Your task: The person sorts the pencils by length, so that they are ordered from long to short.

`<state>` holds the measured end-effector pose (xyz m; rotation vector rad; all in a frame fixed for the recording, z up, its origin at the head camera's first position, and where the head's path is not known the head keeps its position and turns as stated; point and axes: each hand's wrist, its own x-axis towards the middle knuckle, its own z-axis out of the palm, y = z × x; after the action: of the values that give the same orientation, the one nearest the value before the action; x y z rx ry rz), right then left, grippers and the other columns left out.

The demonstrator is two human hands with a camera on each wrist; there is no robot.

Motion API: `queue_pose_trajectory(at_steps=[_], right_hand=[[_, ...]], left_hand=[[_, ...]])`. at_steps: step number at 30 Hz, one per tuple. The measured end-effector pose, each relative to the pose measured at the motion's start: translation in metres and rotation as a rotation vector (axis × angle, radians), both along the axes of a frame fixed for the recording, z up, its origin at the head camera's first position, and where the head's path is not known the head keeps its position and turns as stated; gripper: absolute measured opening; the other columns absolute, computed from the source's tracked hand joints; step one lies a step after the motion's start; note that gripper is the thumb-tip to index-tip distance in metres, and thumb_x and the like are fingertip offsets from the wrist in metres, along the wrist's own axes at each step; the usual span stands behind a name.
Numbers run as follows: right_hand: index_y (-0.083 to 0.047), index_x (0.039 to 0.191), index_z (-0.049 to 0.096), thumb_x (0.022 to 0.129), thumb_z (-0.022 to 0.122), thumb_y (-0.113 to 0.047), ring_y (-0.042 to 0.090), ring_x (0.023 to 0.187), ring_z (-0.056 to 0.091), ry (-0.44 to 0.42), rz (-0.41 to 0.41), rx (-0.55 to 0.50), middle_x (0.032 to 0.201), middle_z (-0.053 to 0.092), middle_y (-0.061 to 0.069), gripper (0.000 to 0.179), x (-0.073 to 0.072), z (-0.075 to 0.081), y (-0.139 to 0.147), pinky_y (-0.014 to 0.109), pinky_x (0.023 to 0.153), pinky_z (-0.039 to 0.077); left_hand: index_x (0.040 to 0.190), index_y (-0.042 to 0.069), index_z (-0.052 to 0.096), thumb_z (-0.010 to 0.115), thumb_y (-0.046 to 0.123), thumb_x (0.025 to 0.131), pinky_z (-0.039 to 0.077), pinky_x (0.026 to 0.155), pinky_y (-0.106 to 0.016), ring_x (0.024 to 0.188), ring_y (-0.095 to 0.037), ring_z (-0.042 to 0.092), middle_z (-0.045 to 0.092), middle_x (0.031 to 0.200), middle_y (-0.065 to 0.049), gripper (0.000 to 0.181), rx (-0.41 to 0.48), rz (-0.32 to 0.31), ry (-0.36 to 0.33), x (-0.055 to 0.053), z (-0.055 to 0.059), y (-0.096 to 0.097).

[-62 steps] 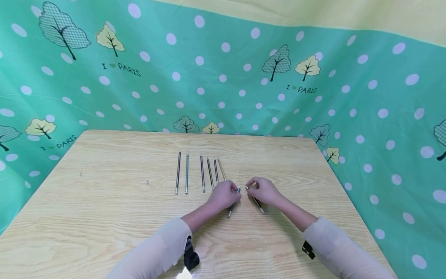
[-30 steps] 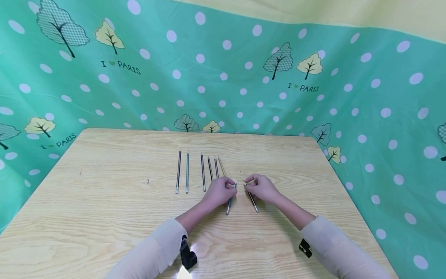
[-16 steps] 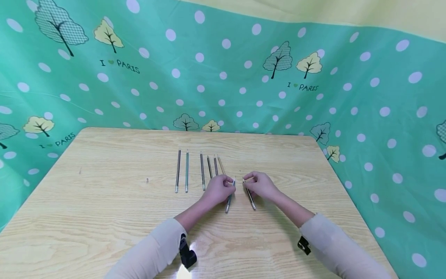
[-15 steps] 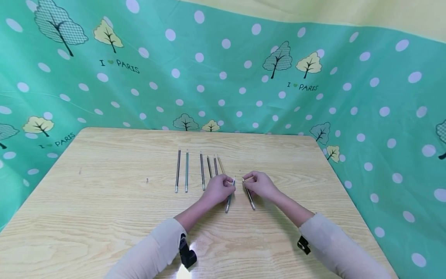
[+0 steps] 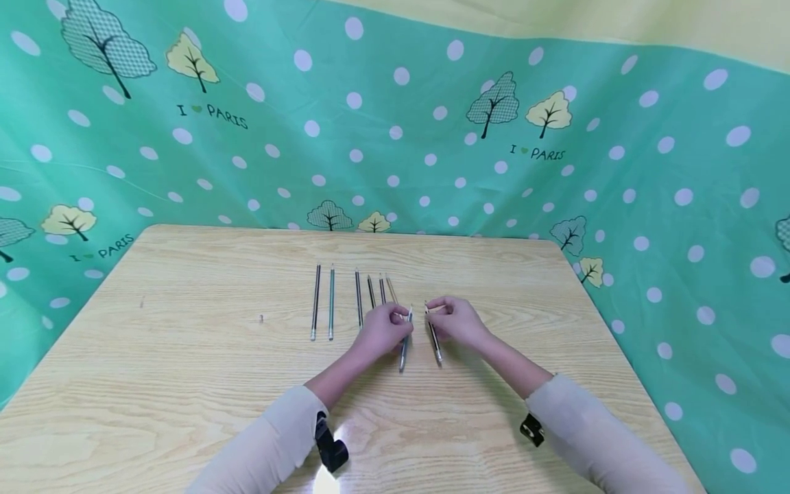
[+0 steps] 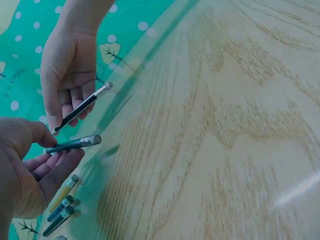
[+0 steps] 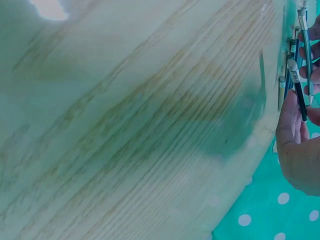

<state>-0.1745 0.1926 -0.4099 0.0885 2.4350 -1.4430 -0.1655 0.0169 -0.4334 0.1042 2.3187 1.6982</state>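
Note:
In the head view my left hand (image 5: 380, 332) pinches a teal pencil (image 5: 404, 350) between thumb and fingers, its eraser end toward me. Close by on the right, my right hand (image 5: 459, 321) pinches a black pencil (image 5: 434, 339) near its tip, eraser end also toward me. A narrow gap separates the two pencils. The left wrist view shows both the teal pencil (image 6: 75, 144) and the black pencil (image 6: 84, 107) raised off the table. Beyond my left hand lies a yellowish pencil (image 5: 391, 287), its lower end hidden by that hand.
Left of my hands, several pencils lie roughly side by side on the wooden table (image 5: 185, 384), among them a black pencil (image 5: 316, 303) and a teal pencil (image 5: 331, 303). A small dark speck (image 5: 261, 318) lies farther left. A patterned green curtain (image 5: 395, 137) hangs behind.
Both hands have moved a little away from me and leftward, each keeping its pencil. The black pencil has swung to a steeper angle, and the two eraser ends are closer together.

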Motion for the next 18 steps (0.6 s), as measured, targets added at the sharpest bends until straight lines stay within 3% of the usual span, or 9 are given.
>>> queue_pose_trajectory(at_steps=[11,18], right_hand=[[0.000,0.120,0.056,0.087,0.062,-0.009,0.014,0.063,0.060,-0.010,-0.031,-0.089,0.092,0.063,0.015,0.034,-0.003,0.000,-0.010,0.036,0.066,0.059],[0.002,0.121,0.055,0.087,0.062,-0.009,0.012,0.066,0.061,-0.004,-0.044,-0.149,0.086,0.062,0.009,0.036,-0.006,0.002,-0.018,0.041,0.073,0.059]], left_hand=[[0.111,0.003,0.059,0.063,0.007,0.081,0.058,0.055,-0.035,0.055,-0.019,0.063,0.061,0.089,-0.010,0.030,0.074,0.053,-0.005,-0.004,0.002,-0.006],[0.111,0.001,0.058,0.064,0.005,0.081,0.059,0.056,-0.034,0.060,-0.018,0.063,0.060,0.091,-0.012,0.031,0.118,0.071,-0.017,-0.006,0.005,-0.011]])
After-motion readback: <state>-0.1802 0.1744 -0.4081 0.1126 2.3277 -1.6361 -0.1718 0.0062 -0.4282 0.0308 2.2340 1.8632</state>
